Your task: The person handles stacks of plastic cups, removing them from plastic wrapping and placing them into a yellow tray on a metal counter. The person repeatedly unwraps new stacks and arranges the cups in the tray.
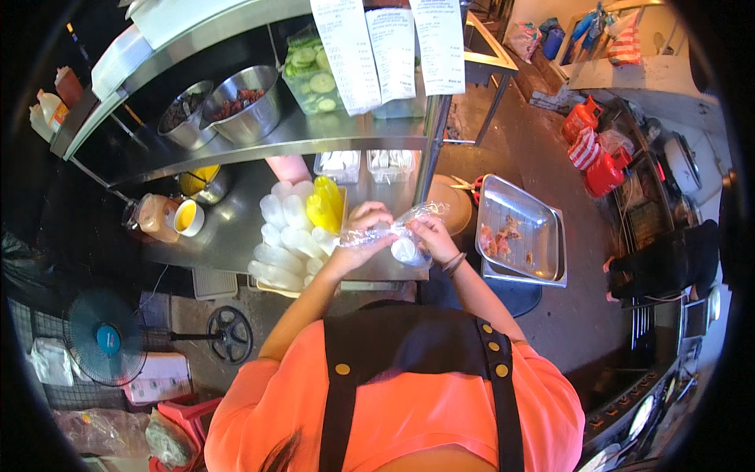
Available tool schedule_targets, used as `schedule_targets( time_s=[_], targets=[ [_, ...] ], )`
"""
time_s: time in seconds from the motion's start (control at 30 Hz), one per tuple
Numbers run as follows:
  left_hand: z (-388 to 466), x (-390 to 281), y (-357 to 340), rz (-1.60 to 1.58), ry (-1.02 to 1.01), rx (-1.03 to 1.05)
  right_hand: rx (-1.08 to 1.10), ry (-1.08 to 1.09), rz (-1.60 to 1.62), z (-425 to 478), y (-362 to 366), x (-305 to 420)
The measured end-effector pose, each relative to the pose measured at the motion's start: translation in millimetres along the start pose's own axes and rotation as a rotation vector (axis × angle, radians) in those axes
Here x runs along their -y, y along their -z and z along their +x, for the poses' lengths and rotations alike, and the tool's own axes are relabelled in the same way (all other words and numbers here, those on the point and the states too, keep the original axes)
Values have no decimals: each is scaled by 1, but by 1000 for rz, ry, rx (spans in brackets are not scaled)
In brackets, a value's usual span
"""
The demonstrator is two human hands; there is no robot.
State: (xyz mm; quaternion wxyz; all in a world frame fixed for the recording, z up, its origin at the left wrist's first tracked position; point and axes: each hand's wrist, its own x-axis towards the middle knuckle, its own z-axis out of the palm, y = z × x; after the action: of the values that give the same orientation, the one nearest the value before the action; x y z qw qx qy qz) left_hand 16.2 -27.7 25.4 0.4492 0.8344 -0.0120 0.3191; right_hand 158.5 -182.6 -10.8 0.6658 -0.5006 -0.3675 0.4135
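Both my hands hold a clear plastic bag (367, 237) over the counter's front edge. My left hand (370, 227) pinches its gathered part, and my right hand (432, 236) grips it from the other side. A small round white-lidded container (406, 250) shows through the bag, below my fingers. Left of my hands, a tray holds several frosted white plastic squeeze bottles (298, 211) and a few yellow ones (323, 206). The bag's contents are partly hidden by glare and my fingers.
Steel pans (521, 227) with meat pieces stand at right, beside red-handled scissors (472, 186). Plastic cutlery tubs (389, 166) sit under the steel shelf (283, 143), which bears metal bowls (250, 121) and sliced cucumbers (312, 82). Printed slips (392, 59) hang ahead. A person (666, 265) is far right.
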Motion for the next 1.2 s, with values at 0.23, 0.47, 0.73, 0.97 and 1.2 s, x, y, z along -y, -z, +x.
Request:
schedule_targets(
  time_s=[0.23,0.47,0.73,0.97,1.2],
  targets=[
    [12,-20,15,105,2,54,153,220,-682,-13,-15,42],
    [9,-29,2,529,-82,92,81,215,-671,-19,-13,27],
    [20,-36,8,276,-130,154,46,333,-763,-18,-3,19],
    [28,-2,15,41,0,450,41,363,-788,-28,-2,10],
    [29,-13,16,277,35,481,-216,615,-1046,-46,-4,-36]
  ],
)
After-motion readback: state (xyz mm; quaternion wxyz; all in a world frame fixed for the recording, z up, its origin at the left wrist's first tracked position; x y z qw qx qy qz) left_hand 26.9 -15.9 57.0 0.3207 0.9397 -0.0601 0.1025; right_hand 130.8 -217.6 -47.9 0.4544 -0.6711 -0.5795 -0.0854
